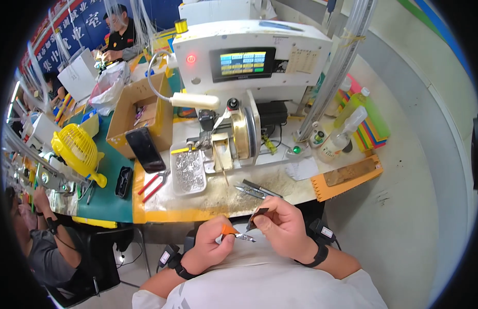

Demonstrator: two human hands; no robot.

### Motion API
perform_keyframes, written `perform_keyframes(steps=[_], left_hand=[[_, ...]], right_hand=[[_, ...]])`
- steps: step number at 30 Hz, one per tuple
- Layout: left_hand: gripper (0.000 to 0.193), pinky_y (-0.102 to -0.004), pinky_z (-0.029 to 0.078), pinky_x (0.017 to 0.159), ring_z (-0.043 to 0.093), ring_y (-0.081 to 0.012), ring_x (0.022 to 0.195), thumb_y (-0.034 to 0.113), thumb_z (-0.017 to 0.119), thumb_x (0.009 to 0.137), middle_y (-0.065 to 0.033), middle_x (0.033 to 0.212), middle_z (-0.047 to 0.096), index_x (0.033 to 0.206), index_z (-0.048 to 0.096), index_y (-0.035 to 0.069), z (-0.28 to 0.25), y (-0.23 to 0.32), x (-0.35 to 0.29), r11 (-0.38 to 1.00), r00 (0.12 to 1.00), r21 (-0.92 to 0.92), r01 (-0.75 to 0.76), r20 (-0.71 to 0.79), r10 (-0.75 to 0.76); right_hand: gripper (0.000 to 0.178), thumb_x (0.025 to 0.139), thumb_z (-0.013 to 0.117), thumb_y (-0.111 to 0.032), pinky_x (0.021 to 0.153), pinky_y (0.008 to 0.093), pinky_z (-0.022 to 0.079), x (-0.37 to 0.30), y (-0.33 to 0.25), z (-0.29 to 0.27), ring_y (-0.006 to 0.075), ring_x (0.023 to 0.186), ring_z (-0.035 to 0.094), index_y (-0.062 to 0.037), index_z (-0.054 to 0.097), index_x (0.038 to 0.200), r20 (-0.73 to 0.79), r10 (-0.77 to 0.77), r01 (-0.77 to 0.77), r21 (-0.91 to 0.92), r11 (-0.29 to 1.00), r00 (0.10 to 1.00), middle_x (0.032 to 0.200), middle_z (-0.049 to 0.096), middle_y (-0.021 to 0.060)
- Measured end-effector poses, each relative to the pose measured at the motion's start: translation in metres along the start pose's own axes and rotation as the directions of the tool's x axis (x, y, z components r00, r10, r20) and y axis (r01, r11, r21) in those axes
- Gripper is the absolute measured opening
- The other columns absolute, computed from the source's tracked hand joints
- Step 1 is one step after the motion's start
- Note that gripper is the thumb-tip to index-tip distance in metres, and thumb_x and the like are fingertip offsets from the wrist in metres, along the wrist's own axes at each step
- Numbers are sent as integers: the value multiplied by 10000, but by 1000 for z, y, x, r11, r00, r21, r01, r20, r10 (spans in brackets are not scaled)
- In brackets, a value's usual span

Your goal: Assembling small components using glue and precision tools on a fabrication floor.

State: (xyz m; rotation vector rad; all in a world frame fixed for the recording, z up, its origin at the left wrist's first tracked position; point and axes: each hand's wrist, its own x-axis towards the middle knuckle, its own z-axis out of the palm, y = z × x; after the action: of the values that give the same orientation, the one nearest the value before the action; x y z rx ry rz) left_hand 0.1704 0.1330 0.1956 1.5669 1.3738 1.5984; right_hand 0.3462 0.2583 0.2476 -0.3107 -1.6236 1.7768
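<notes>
Both hands are raised close together in front of my body, before the bench's front edge. My left hand (214, 242) is closed around a small orange wrapper-like piece (228, 230) with a shiny silvery end (245, 238) that points toward the right hand. Between its thumb and fingers my right hand (285, 226) pinches a small flat dark brown piece (256, 218) with a jagged edge, like a packet. A narrow gap seems to separate the two pieces; what they contain cannot be made out. Each wrist wears a black strap with a small box.
A white machine (239, 131) with a lit screen (242, 63) stands behind the bench edge. Tweezers (252, 189), a tray of metal bits (188, 172), red-handled pliers (155, 185), a phone (145, 149) and a cardboard box (141, 116) lie nearby. Bottles (335, 144) stand right; other people sit left.
</notes>
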Motion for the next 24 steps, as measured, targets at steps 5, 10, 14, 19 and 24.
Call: perform_keyframes(steps=[5,10,14,19,24], left_hand=[[58,-332,492,694,594,-214,772,72,688,917,-134,1063,602,915,692,14,0,19,7,989,997,130,-69,-32,73],[100,-336,532,664,646,-235,752,41,755,867,-127,1020,642,945,703,8,-7,18,7,961,996,272,-55,76,36],[107,-355,534,711,646,-277,775,11,735,831,-128,957,670,932,701,20,-28,32,15,938,998,346,-13,58,-8],[91,-379,453,618,560,-297,681,-25,688,846,-125,790,543,847,614,26,-135,34,98,623,872,782,-25,-288,397],[207,-479,527,753,679,-373,861,265,658,977,-156,923,679,950,687,62,-250,7,161,312,911,902,299,-367,188]], right_hand=[[89,1047,686,-87,736,209,477,-17,38,3,18,856,577,-22,628,1066,-116,265,-245,162,956,957,947,669,-12],[117,1028,706,-74,629,187,445,-20,50,5,0,754,568,-24,649,1118,-46,259,-254,106,962,965,882,677,-30],[170,1038,653,-50,707,231,526,-15,35,11,59,810,623,-20,644,1206,20,466,-462,176,869,885,1011,708,48],[279,1068,614,-120,680,210,476,-16,44,5,50,840,598,-25,616,1329,37,402,-403,147,903,915,1016,686,55],[173,1066,621,-126,675,215,474,-20,50,4,64,881,633,-24,663,1200,93,452,-459,71,886,887,981,684,32]])
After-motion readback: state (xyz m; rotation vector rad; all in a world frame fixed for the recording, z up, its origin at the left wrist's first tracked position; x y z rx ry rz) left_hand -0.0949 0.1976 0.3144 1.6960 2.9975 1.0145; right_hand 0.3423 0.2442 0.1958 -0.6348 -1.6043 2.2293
